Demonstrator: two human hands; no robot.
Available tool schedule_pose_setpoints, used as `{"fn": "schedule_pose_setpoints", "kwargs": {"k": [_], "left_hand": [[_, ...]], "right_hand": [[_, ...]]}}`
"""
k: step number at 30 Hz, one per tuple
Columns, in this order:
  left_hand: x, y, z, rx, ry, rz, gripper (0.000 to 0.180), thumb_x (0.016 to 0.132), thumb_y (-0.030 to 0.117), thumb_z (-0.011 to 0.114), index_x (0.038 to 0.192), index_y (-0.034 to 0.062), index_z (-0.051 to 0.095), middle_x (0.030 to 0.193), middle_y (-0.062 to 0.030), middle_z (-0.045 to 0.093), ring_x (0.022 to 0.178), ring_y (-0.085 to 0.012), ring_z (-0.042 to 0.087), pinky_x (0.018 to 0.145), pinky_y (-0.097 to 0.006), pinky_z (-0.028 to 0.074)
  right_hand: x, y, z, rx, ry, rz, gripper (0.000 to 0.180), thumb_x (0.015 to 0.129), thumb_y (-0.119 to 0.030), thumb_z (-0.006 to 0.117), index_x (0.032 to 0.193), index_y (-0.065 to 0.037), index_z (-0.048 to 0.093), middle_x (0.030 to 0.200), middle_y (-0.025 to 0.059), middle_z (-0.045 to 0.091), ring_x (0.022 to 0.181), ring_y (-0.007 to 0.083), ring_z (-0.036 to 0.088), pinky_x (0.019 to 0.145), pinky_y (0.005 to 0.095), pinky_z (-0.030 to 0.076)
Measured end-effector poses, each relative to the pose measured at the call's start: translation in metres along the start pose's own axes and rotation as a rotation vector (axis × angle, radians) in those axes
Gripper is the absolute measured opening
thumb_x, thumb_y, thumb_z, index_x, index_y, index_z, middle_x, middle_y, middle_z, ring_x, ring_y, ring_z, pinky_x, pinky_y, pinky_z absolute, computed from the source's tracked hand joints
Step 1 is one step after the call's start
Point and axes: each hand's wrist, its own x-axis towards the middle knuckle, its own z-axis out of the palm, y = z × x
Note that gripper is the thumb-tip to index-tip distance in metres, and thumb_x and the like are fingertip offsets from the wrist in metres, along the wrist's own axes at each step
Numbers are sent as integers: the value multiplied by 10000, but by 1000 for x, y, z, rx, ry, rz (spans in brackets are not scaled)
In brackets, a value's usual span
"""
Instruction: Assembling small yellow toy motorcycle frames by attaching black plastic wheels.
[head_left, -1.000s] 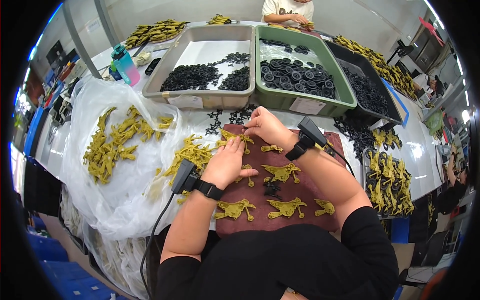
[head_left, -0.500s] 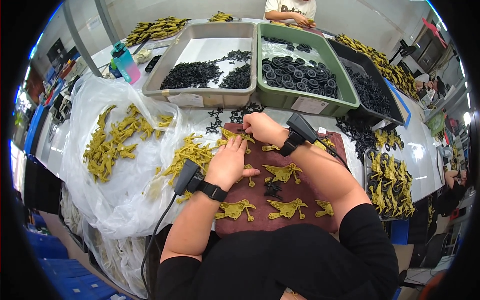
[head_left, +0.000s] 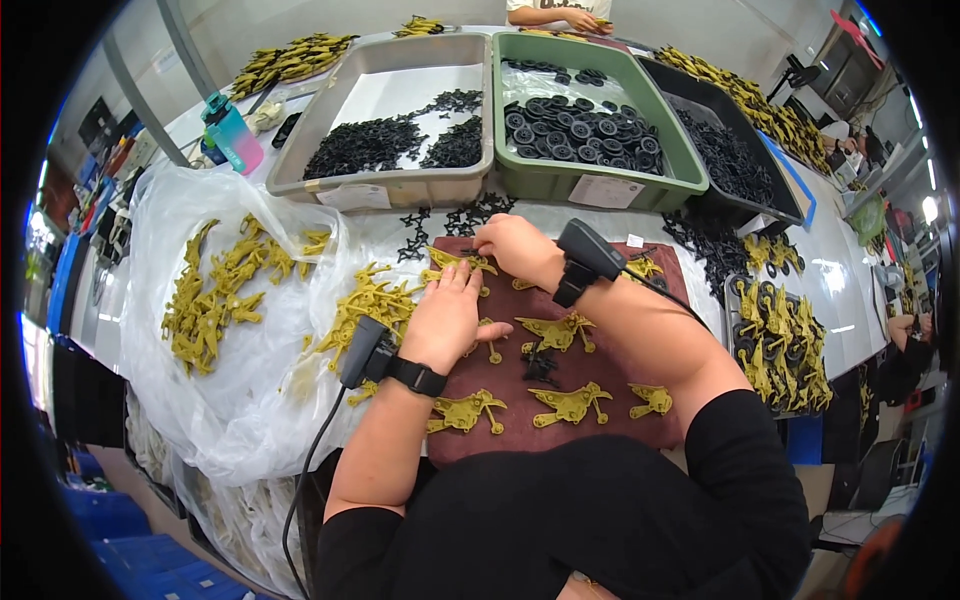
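Note:
A maroon mat [head_left: 480, 368] lies before me with several yellow plastic parts [head_left: 556, 331] set out in rows. My left hand [head_left: 446, 315] rests palm down with its fingers stretched, the tips touching a yellow part [head_left: 440, 258] at the mat's far left corner. Just right of those tips, my right hand [head_left: 518, 250] is closed in a pinch over the same part. Dark bits show by its fingertips, but what it holds is hidden. A small cluster of black plastic pieces [head_left: 541, 366] lies mid-mat.
Beyond the mat stand a beige bin [head_left: 350, 190] of small black pieces, a green bin [head_left: 640, 188] of black wheels and a black bin [head_left: 770, 208]. Yellow parts [head_left: 215, 295] lie on clear plastic at left. A loaded tray [head_left: 775, 345] sits right. Another person's hand [head_left: 580, 20] works opposite.
The whole view has shifted slightly. Both hands stay at the same yellow part, the left one flat and the right one pinching, with little movement against the mat.

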Motion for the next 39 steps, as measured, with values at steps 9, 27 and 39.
{"fn": "schedule_pose_setpoints", "kwargs": {"k": [9, 27, 39], "left_hand": [[-19, 1, -15, 23, 211, 50, 415, 885, 331, 577, 1206, 70, 544, 1339, -157, 472, 1253, -290, 437, 1052, -541, 284], [-85, 12, -23, -96, 178, 63, 356, 860, 226, 609, 1168, 51, 574, 1312, -184, 493, 1254, -343, 430, 1045, -516, 311], [-81, 20, -17, -83, 148, 110, 406, 856, 242, 608, 1180, 4, 551, 1304, -178, 503, 1242, -319, 446, 1033, -477, 342]], "right_hand": [[-97, -35, -43, 71, -297, -245, 143, 801, -32, 576, 907, -53, 669, 853, 115, 587, 863, 304, 588, 786, 377, 478], [-95, -46, -37, 329, -434, -124, 169, 795, -125, 685, 931, -35, 639, 880, 83, 605, 808, 218, 606, 725, 328, 479], [-89, -42, -31, 1120, -209, 330, 145, 905, -91, 598, 1006, 13, 605, 920, 44, 641, 802, 93, 620, 714, 222, 513]]}}
